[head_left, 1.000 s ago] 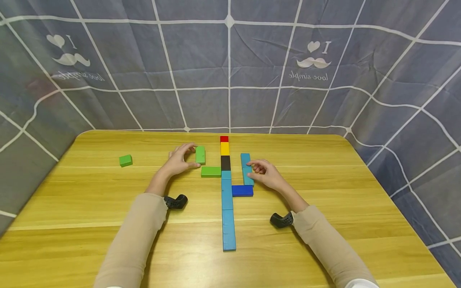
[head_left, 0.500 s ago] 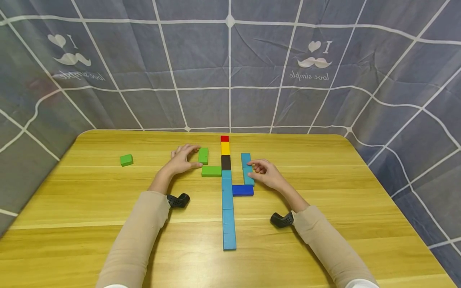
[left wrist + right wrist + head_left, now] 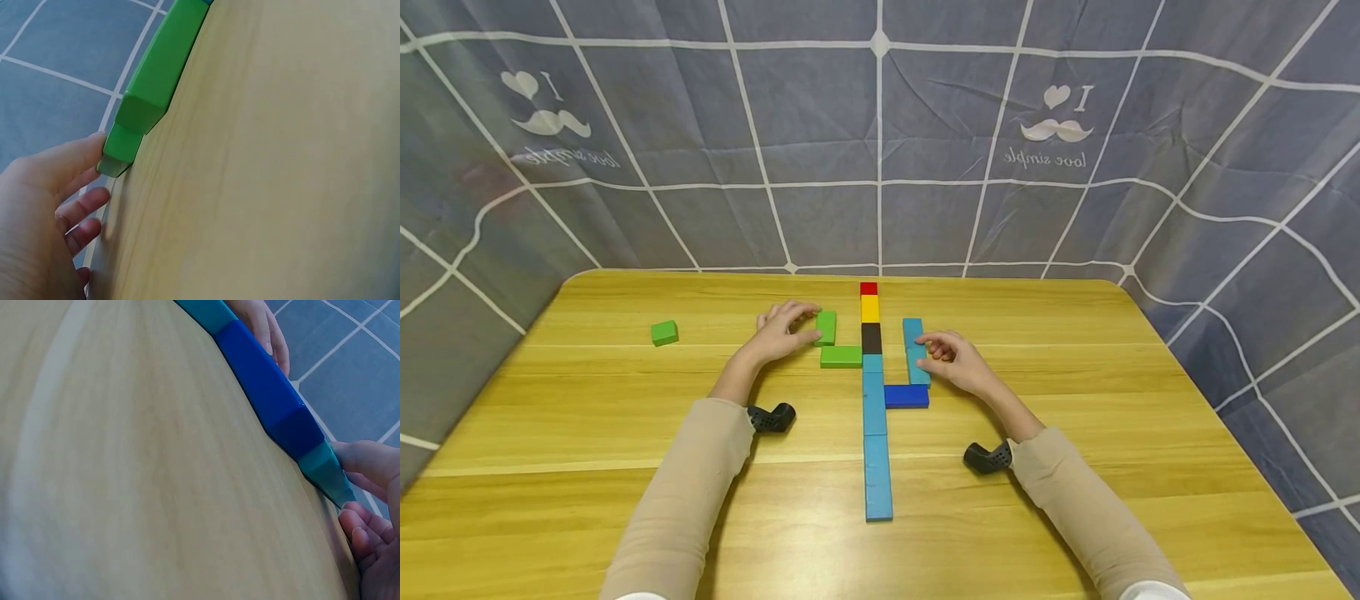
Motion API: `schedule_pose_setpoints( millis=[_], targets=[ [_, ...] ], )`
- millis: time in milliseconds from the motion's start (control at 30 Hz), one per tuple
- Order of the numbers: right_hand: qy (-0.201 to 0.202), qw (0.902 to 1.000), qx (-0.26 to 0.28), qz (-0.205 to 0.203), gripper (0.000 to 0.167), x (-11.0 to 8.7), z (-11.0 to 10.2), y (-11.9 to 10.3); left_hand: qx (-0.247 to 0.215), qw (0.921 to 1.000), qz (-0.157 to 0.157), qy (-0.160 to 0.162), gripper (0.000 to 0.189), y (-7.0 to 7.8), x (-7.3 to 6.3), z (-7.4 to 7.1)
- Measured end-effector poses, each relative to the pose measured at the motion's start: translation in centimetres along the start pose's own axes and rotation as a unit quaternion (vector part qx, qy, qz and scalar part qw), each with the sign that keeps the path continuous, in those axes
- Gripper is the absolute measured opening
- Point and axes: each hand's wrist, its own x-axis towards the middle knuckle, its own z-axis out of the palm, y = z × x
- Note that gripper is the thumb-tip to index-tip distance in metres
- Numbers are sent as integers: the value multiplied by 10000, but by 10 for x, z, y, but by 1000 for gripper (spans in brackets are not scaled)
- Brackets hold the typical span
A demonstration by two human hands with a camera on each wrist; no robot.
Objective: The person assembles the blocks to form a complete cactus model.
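Note:
In the head view, my left hand (image 3: pixel 778 333) touches the left side of an upright-lying green block (image 3: pixel 826 328) with thumb and index finger spread apart. That block meets a sideways green block (image 3: pixel 841 357), which abuts the central column. My right hand (image 3: pixel 953 360) rests thumb and index fingertips against two light-blue blocks (image 3: pixel 913 331) placed end to end, its other fingers loosely curled. Below them a dark-blue block (image 3: pixel 906 397) joins the column. In the right wrist view the right thumb (image 3: pixel 365 456) touches a teal block (image 3: pixel 326 472). Neither hand visibly wraps round a block.
A central column runs from a red block (image 3: pixel 868 288) through yellow (image 3: pixel 870 308) and black (image 3: pixel 871 338) blocks to long light-blue blocks (image 3: pixel 877 477). A loose green block (image 3: pixel 664 333) lies far left on the wooden table (image 3: pixel 550 483). A grey-blue curtain (image 3: pixel 820 125) hangs behind.
My left hand has slid its green block a little right and nearer to the sideways green block. Its thumb has shifted up along the block's side. The right hand has stayed put.

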Motion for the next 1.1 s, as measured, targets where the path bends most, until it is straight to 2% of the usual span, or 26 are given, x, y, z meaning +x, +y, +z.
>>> schedule_pose_setpoints(
  millis=[233, 667, 1100],
  targets=[
    [14, 10000, -25, 25, 35, -1, 0, 0, -88, 9999, 146, -19, 47, -1, -1, 0],
    [31, 10000, -13, 27, 35, -1, 0, 2, -138, 9998, 134, 2, 47, -1, -2, 1],
    [59, 10000, -50, 35, 35, -1, 1, 2, 7, 9999, 142, 36, 47, -4, -1, 2]
  ],
)
